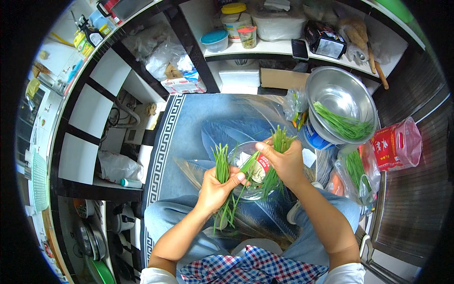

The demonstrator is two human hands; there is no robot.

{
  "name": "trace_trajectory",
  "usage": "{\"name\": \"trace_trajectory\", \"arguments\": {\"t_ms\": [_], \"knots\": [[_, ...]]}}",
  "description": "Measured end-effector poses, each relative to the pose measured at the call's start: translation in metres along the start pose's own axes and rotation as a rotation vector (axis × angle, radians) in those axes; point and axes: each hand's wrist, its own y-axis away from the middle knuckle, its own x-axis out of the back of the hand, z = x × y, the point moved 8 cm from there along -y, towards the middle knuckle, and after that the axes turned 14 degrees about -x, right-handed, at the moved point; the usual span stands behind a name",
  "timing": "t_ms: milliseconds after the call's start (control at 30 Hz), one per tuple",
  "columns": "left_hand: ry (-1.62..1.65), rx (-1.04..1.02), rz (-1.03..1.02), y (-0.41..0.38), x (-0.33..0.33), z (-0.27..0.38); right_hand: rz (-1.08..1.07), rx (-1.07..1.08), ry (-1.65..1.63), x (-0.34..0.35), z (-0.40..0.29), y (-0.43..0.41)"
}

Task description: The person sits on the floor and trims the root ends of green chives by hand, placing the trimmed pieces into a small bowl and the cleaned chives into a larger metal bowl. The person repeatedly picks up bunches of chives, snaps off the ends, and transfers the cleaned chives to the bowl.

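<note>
My left hand [217,188] is closed round a bunch of long green stalks [222,167], which look like garlic chives. Another bunch of the stalks [280,142] is in my right hand [285,161]. A few stalks slant across between both thumbs. Beneath my hands, a transparent round container [244,145] has a red and cream printed piece in it; my hands partly hide it. To the right, more green stalks [344,122] lie in a large steel basin [340,88]. A clear plastic bag [369,156] beside the basin holds further stalks.
A blue patterned mat [191,117] covers the floor. The basin rests on a blue and white bucket [314,136], near a red bag [397,147]. Shelves ahead carry lidded tubs [214,42] and a phone [299,49]. Cupboards [88,110] run along the left.
</note>
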Motion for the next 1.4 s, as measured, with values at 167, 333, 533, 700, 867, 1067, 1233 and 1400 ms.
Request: {"name": "trace_trajectory", "arguments": {"t_ms": [167,333,533,700,867,1067,1233,1400], "knots": [[0.103,0.237,-0.041,0.0,0.007,-0.003,0.171,0.014,-0.143,0.02,-0.004,-0.003],[0.26,0.327,-0.017,0.004,0.008,-0.004,0.184,-0.082,-0.321,0.027,0.0,-0.004],[0.344,0.387,-0.095,0.009,-0.002,-0.01,-0.191,-0.126,-0.02,-0.023,0.013,0.003],[0.401,0.394,-0.182,0.01,-0.008,-0.009,-0.104,-0.012,-0.286,-0.004,-0.007,-0.009],[0.384,0.391,-0.249,0.011,-0.014,-0.012,-0.164,-0.044,-0.031,-0.011,-0.011,-0.001],[0.26,0.382,-0.339,0.015,-0.021,-0.018,-0.211,-0.032,0.057,-0.034,0.001,0.008],[0.343,0.393,-0.324,0.016,-0.023,-0.017,-0.116,-0.047,0.174,-0.024,0.006,0.004],[0.445,0.386,-0.278,0.013,-0.022,-0.014,-0.106,-0.064,0.113,-0.017,0.008,-0.001]]}}
